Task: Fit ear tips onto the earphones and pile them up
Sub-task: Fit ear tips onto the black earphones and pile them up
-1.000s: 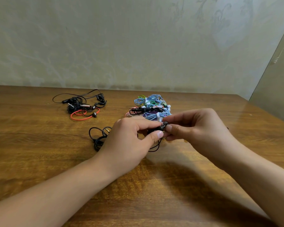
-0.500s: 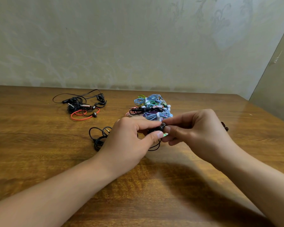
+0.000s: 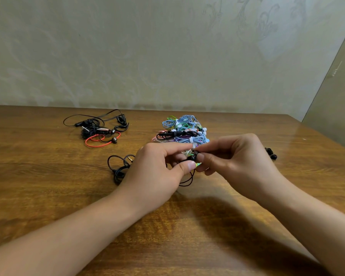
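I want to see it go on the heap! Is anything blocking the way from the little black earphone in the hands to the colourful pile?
Nothing visible does. Both hands, left and right, pinch the black earphone just in front of the colourful pile, with only bare table around.

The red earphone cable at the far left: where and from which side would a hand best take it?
Probably the near arc of the red earphone cable, taken from above and the near side. That loop lies flat on the bare wooden table, while its far part is tangled with the black earphones.
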